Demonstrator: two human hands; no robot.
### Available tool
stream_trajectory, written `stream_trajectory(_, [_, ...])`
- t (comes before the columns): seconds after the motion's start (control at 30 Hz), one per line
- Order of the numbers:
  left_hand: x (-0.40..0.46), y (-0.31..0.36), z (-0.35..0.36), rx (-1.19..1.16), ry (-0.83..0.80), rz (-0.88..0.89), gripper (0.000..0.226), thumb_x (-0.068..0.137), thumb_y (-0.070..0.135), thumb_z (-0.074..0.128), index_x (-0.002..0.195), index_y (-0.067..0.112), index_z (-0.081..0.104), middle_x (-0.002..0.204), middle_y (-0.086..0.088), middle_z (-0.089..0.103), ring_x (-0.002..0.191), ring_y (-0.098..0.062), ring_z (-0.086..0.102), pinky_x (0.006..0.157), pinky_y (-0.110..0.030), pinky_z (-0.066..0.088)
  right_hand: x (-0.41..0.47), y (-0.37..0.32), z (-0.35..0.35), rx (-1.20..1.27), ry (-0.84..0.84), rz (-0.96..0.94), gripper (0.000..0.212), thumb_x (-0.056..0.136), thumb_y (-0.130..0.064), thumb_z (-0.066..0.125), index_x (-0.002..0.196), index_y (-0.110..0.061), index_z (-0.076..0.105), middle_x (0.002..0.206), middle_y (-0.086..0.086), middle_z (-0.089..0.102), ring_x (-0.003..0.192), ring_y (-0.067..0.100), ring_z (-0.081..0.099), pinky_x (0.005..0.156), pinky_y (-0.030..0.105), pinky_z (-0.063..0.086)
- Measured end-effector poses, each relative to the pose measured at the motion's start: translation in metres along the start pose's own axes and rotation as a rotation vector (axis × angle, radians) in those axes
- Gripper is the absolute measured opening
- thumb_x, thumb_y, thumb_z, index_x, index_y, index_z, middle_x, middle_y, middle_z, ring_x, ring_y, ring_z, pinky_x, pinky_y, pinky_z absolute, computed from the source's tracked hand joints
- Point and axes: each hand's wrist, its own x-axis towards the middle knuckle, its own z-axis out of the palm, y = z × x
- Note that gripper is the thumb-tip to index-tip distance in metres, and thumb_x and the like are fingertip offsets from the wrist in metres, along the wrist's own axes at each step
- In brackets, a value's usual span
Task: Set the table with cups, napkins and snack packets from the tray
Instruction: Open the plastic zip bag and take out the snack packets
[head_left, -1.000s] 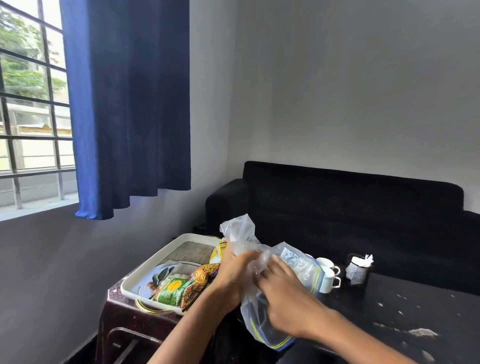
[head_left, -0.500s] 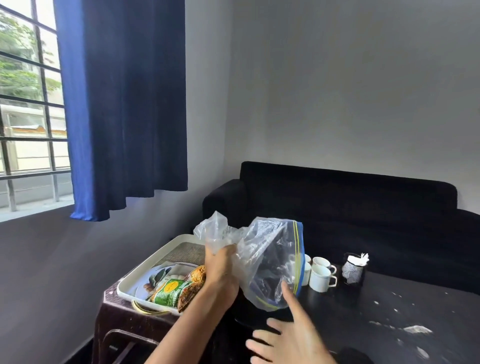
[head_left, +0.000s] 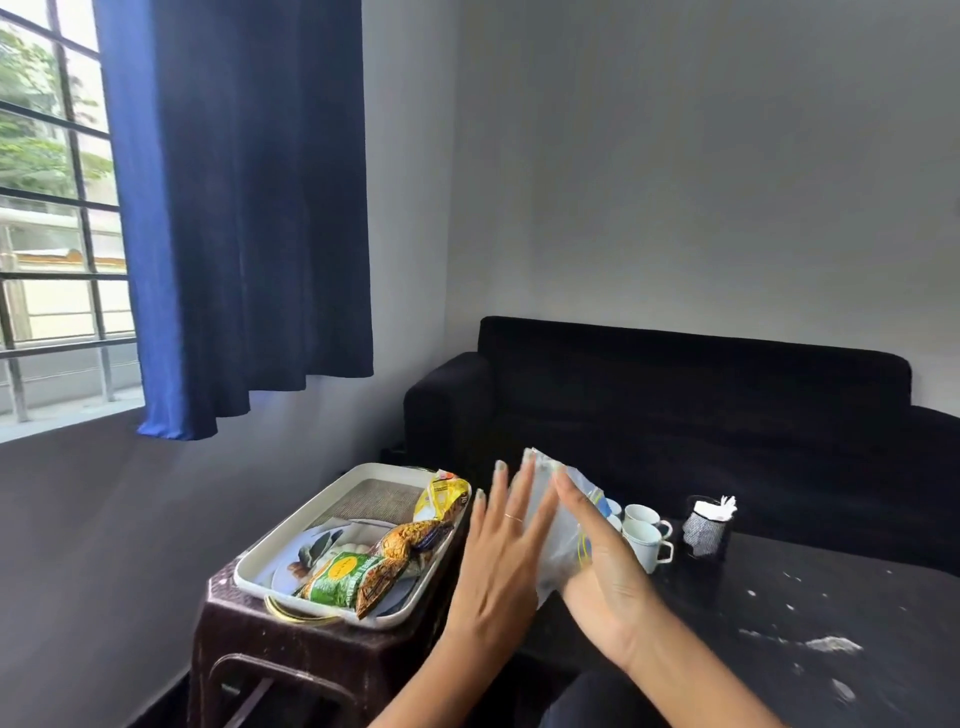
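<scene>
I press a clear plastic zip bag flat between my two palms, above the near left end of the dark table. My left hand and my right hand both have straight fingers pointing up. Left of my hands, a white tray holds a green snack packet, an orange-brown packet and a yellow packet, lying over plates. Just beyond my right hand, white cups stand on the table. A black holder with white napkins stands to their right.
The tray rests on a brown plastic stool against the table's left side. A black sofa runs behind the table. White crumbs or scraps lie on the table at the right. A blue curtain hangs by the window.
My left hand let go of the bag's bunched top and my right hand came up from below. The puffed bag is now flattened between both palms.
</scene>
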Motion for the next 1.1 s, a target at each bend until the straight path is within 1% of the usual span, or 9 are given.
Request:
stream_trajectory(0.1, [-0.003,0.009,0.008,0.071,-0.048,0.073,0.088,0.071,0.025,0.072,0.145,0.007,0.029,0.153,-0.013,0.031,0.139,-0.040,0.032,0.108,-0.045,0.040,0.004,0.001,-0.003,-0.026,0.079,0.028,0.026,0.082,-0.018,0.069,0.106,-0.009,0.069,0.106,0.009,0.073,0.104,0.022,0.067,0.100,0.039,0.046])
stream_trajectory(0.2, [-0.006,0.010,0.017,-0.134,-0.185,0.071,0.084,0.079,0.014,0.042,0.154,0.014,0.003,0.155,0.007,-0.021,0.146,-0.030,-0.021,0.122,-0.037,-0.005,0.009,0.004,-0.011,-0.067,0.215,0.000,0.020,0.087,0.000,0.060,0.106,-0.002,0.065,0.097,0.011,0.070,0.097,0.026,0.066,0.093,0.039,0.048])
stream_trajectory(0.37, [-0.008,0.035,0.015,-0.532,-0.181,-0.085,0.085,0.077,0.034,0.038,0.149,0.036,-0.006,0.151,0.026,-0.023,0.138,0.000,-0.032,0.115,-0.025,-0.016,0.009,-0.004,-0.031,-0.155,0.234,-0.073,0.023,0.092,0.002,0.052,0.113,0.001,0.061,0.106,0.016,0.070,0.096,0.024,0.068,0.077,0.031,0.054])
stream_trajectory(0.47, [-0.008,0.052,0.010,-0.846,-0.112,-0.190,0.084,0.076,0.028,0.047,0.150,0.033,0.008,0.157,0.024,0.000,0.141,0.015,-0.005,0.118,-0.017,0.001,0.010,-0.020,-0.050,-0.413,0.332,-0.166,0.022,0.094,0.000,0.049,0.114,-0.003,0.059,0.108,0.018,0.068,0.102,0.032,0.064,0.092,0.043,0.050])
stream_trajectory(0.57, [-0.003,0.066,0.010,-1.259,-0.152,-0.366,0.062,0.085,0.024,0.055,0.136,0.047,0.029,0.146,0.023,0.038,0.128,0.017,0.036,0.100,-0.004,0.033,-0.003,-0.043,-0.070,-0.929,0.266,-0.403,0.032,0.092,0.000,0.050,0.112,-0.024,0.059,0.098,-0.005,0.069,0.095,0.009,0.065,0.081,0.020,0.049])
stream_trajectory(0.67, [0.005,0.083,0.011,-1.468,-0.322,-0.515,0.032,0.097,0.044,0.041,0.129,0.043,0.048,0.129,0.018,0.061,0.117,0.000,0.058,0.102,-0.029,0.044,-0.023,-0.058,-0.093,-1.378,0.003,-0.546,0.064,0.076,0.015,0.050,0.119,-0.031,0.059,0.106,-0.006,0.069,0.096,0.011,0.064,0.081,0.015,0.047])
stream_trajectory(0.8, [0.023,0.095,0.022,-1.747,-0.477,-0.657,0.080,0.079,0.075,0.027,0.121,0.018,0.064,0.122,-0.010,0.068,0.112,-0.024,0.065,0.101,-0.041,0.048,-0.044,-0.059,-0.117,-1.967,-0.161,-0.743,0.079,0.049,0.020,0.074,0.124,0.001,0.059,0.132,0.001,0.053,0.124,0.026,0.054,0.109,0.007,0.016])
stream_trajectory(0.9, [0.030,0.107,0.038,-1.871,-0.501,-0.768,0.081,0.074,0.071,0.037,0.121,0.011,0.064,0.121,-0.013,0.067,0.117,-0.025,0.062,0.108,-0.040,0.041,-0.053,-0.063,-0.130,-2.217,-0.240,-0.765,0.072,0.047,0.009,0.079,0.117,-0.003,0.065,0.129,0.012,0.061,0.124,0.026,0.054,0.107,0.023,0.035])
stream_trajectory(1.1, [0.030,0.137,0.081,-1.937,-0.686,-0.815,0.042,0.090,0.041,0.050,0.099,0.008,0.074,0.095,-0.011,0.074,0.086,-0.022,0.073,0.071,-0.031,0.058,-0.062,-0.083,-0.173,-2.324,-0.388,-0.564,0.061,0.082,-0.015,0.018,0.128,-0.008,0.058,0.135,0.007,0.056,0.133,0.022,0.046,0.114,0.027,0.031])
